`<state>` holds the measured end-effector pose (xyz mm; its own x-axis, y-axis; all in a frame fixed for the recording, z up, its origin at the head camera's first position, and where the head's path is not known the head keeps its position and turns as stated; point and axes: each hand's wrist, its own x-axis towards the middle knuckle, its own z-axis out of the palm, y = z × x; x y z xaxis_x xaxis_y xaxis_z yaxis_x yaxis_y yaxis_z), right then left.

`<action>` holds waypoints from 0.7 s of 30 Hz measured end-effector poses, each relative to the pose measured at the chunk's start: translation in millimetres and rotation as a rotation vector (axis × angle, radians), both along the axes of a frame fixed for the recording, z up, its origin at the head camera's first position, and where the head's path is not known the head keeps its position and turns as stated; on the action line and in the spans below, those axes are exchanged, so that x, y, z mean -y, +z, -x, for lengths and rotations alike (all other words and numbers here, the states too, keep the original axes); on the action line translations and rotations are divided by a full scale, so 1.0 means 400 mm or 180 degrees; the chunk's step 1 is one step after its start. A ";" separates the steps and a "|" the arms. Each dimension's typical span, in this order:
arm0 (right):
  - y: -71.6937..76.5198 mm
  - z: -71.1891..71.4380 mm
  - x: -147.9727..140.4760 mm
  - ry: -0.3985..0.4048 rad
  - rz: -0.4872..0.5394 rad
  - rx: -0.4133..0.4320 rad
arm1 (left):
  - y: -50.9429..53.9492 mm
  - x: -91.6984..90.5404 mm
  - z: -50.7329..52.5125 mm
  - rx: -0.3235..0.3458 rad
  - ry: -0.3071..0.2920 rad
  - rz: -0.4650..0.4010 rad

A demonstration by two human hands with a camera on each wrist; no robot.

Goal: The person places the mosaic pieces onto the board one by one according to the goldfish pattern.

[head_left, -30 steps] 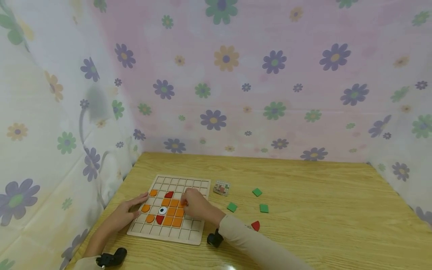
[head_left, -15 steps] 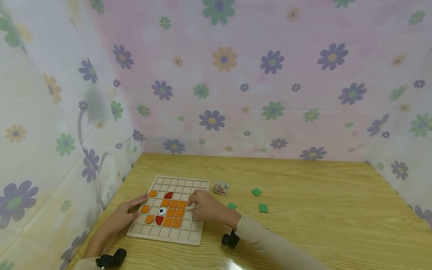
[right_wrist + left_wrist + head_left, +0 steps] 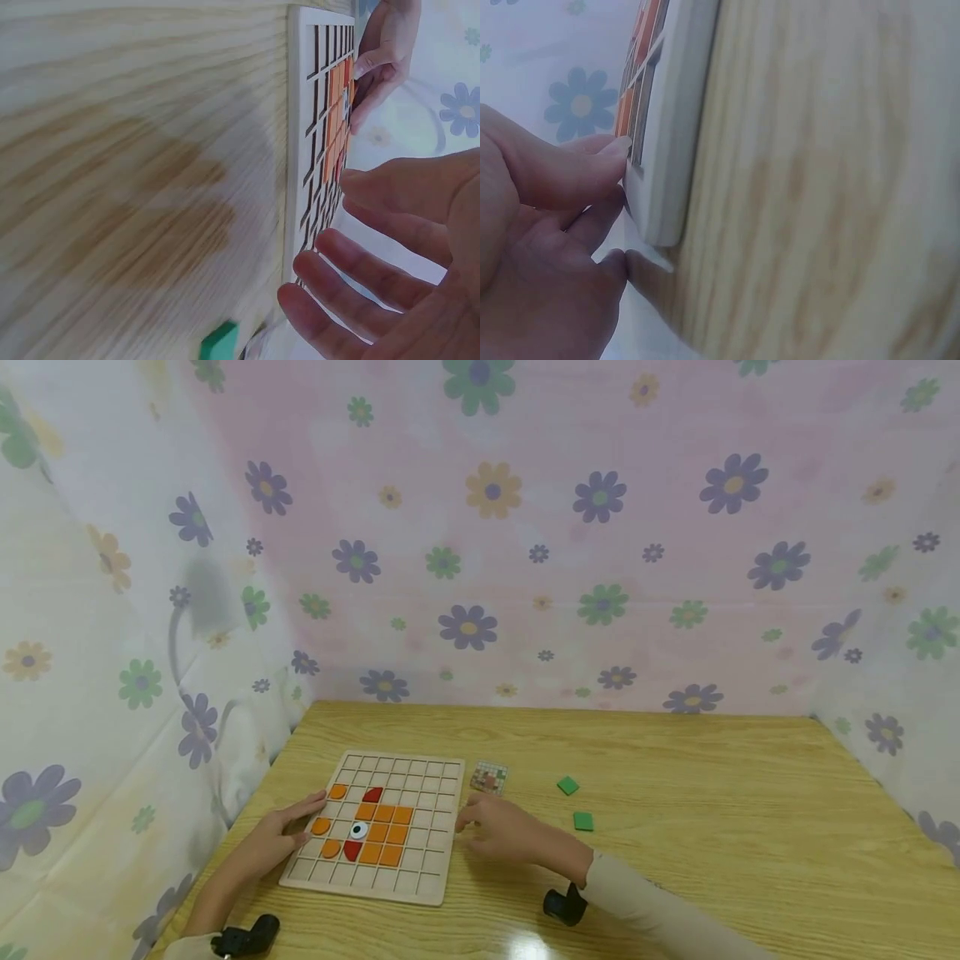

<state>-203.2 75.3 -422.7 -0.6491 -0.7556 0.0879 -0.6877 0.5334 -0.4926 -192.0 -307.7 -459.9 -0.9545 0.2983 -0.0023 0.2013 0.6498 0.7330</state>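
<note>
A wooden grid board lies on the left of the table. It holds several orange square tiles, orange rounded pieces, a round eye piece and two red pieces. My left hand rests at the board's left edge, thumb and fingers spread and touching it. Just off the board's right edge hovers my right hand, its fingers loosely bent; the right wrist view shows nothing between those fingers.
A small pattern card lies beyond the right hand. Green square tiles lie on the table to its right. Flowered cloth hangs behind and at both sides. Each wrist wears a black camera.
My right hand let go of an orange tile at the right end of the upper orange row, then moved right off the board. My left hand has stayed at the edge.
</note>
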 end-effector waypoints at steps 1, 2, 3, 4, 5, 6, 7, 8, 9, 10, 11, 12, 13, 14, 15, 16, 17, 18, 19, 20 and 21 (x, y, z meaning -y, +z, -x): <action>-0.002 -0.003 -0.012 -0.0025 -0.0044 0.0017 | -0.001 0.000 0.000 0.0002 0.0002 -0.0003; -0.003 -0.006 -0.024 -0.0048 -0.0077 0.0023 | -0.002 0.001 0.000 0.0003 0.0002 0.0000; -0.003 -0.010 -0.036 -0.0072 -0.0098 0.0008 | -0.004 0.002 0.000 0.0002 -0.0003 -0.0011; -0.003 -0.014 -0.048 -0.0094 -0.0102 0.0017 | -0.005 0.003 0.000 0.0005 -0.0015 -0.0029; -0.001 -0.018 -0.060 -0.0121 -0.0102 0.0028 | -0.006 0.004 0.000 0.0008 -0.0026 -0.0041; 0.000 -0.021 -0.071 -0.0134 -0.0089 0.0032 | -0.007 0.004 0.000 0.0010 -0.0031 -0.0047; 0.000 -0.024 -0.083 -0.0150 -0.0081 0.0045 | -0.007 0.005 0.000 0.0004 -0.0033 -0.0043; 0.000 -0.027 -0.094 -0.0162 -0.0063 0.0040 | -0.007 0.005 -0.001 -0.0004 -0.0038 -0.0033; -0.001 -0.029 -0.106 -0.0168 -0.0041 0.0033 | -0.008 0.006 -0.001 -0.0007 -0.0050 -0.0042; -0.003 -0.031 -0.118 -0.0166 -0.0009 0.0040 | -0.007 0.006 -0.001 -0.0009 -0.0061 -0.0041; -0.004 -0.033 -0.129 -0.0175 0.0020 0.0057 | -0.007 0.005 -0.001 -0.0010 -0.0066 -0.0047; -0.007 -0.035 -0.141 -0.0165 0.0045 0.0060 | -0.008 0.006 -0.001 -0.0006 -0.0075 -0.0062; -0.010 -0.038 -0.153 -0.0171 0.0068 0.0086 | -0.009 0.006 0.000 -0.0006 -0.0081 -0.0074; -0.012 -0.040 -0.165 -0.0175 0.0088 0.0105 | -0.010 0.007 0.000 -0.0004 -0.0090 -0.0079; -0.012 -0.042 -0.177 -0.0184 0.0097 0.0132 | -0.010 0.007 0.001 -0.0003 -0.0092 -0.0088; -0.013 -0.045 -0.188 -0.0195 0.0117 0.0190 | -0.011 0.008 0.001 -0.0005 -0.0087 -0.0081; -0.014 -0.047 -0.199 -0.0205 0.0123 0.0221 | -0.011 0.008 0.001 0.0000 -0.0082 -0.0087; -0.016 -0.049 -0.210 -0.0214 0.0123 0.0223 | -0.011 0.009 0.002 -0.0001 -0.0077 -0.0088; -0.018 -0.051 -0.221 -0.0230 0.0124 0.0216 | -0.011 0.008 0.002 0.0001 -0.0073 -0.0088; -0.020 -0.053 -0.232 -0.0240 0.0113 0.0194 | -0.011 0.008 0.001 0.0002 -0.0069 -0.0082; -0.022 -0.055 -0.243 -0.0243 0.0115 0.0177 | -0.010 0.007 0.001 0.0003 -0.0066 -0.0081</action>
